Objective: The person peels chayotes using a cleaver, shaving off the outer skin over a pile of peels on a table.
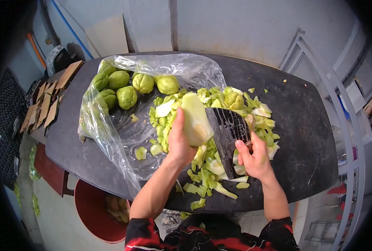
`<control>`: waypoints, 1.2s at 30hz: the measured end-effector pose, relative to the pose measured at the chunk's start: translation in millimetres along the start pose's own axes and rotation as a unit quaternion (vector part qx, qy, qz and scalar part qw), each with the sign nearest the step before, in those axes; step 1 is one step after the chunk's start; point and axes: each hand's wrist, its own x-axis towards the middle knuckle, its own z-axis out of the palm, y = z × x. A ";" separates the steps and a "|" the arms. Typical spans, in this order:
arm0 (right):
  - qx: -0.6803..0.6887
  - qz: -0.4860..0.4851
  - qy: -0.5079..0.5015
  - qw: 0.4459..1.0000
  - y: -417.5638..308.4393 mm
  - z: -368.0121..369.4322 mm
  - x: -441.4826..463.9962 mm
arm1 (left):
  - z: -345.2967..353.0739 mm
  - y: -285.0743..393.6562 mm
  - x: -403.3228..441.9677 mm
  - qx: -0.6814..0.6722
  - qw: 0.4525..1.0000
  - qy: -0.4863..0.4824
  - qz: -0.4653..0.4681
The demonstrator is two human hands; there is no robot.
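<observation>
Chayote point(194, 119) is clasped in your left hand point(181, 140) between the table's point(299, 125) long edges; your right hand point(255, 159) grips a cleaver point(225, 134).

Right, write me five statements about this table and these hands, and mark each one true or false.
1. The left hand holds a peeled vegetable. True.
2. The right hand is empty. False: it holds a broad, dark-bladed knife.
3. Peelings lie scattered on the table under the hands. True.
4. The whole green vegetables are in the red bucket. False: they lie on the table with the clear plastic.
5. The red bucket stands on the table. False: it is down beside the table's near edge.
</observation>
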 end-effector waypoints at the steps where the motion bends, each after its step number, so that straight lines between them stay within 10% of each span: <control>1: -0.001 0.001 0.000 1.000 -0.3 0.6 -0.3 | 3.7 -4.7 -3.9 0.001 1.000 0.006 0.000; 36: 0.106 -0.014 -0.004 0.994 4.7 35.3 10.8 | -10.3 -35.7 -1.3 -0.013 0.998 0.035 0.059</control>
